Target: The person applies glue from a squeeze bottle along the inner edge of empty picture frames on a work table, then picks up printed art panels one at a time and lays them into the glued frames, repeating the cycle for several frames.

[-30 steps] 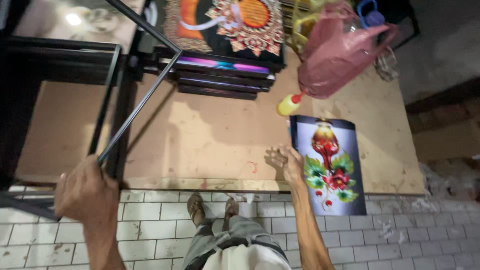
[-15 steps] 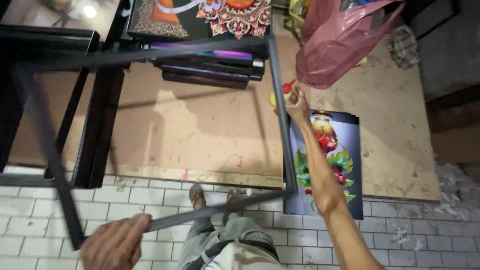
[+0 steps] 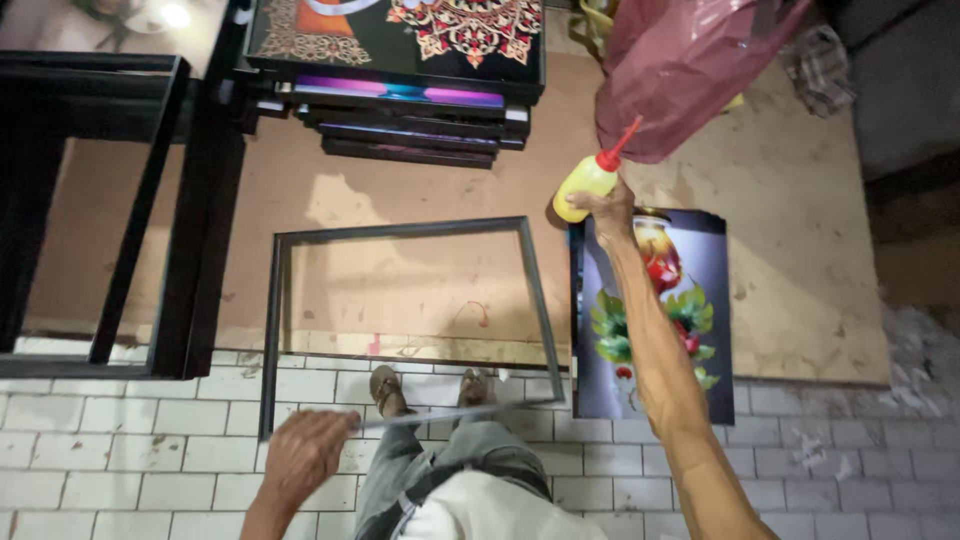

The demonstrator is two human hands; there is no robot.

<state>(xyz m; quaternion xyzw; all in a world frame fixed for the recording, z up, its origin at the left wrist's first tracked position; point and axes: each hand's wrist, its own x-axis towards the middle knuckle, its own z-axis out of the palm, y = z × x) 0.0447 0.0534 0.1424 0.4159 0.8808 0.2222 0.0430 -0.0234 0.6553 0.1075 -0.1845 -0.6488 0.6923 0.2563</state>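
Observation:
My left hand [image 3: 303,457] grips the near edge of a thin dark rectangular frame [image 3: 275,310], which lies flat, partly over the brown board [image 3: 400,180] and partly over the white tiled floor. My right hand [image 3: 612,206] is stretched out and holds a yellow squeeze bottle [image 3: 585,184] with a red nozzle, lifted off the board. Just right of the frame lies a glossy printed picture [image 3: 690,300] of red flowers and green leaves. My arm crosses over it.
A stack of dark framed pictures [image 3: 400,70] with an ornate print on top sits at the far edge. Larger black frames [image 3: 180,230] lean at the left. A maroon plastic bag [image 3: 690,70] hangs at the upper right. My sandalled feet [image 3: 385,390] stand on tiles.
The frame has come down from a raised, tilted hold to lie flat in front of me. My right hand reached past the picture and picked up the yellow bottle.

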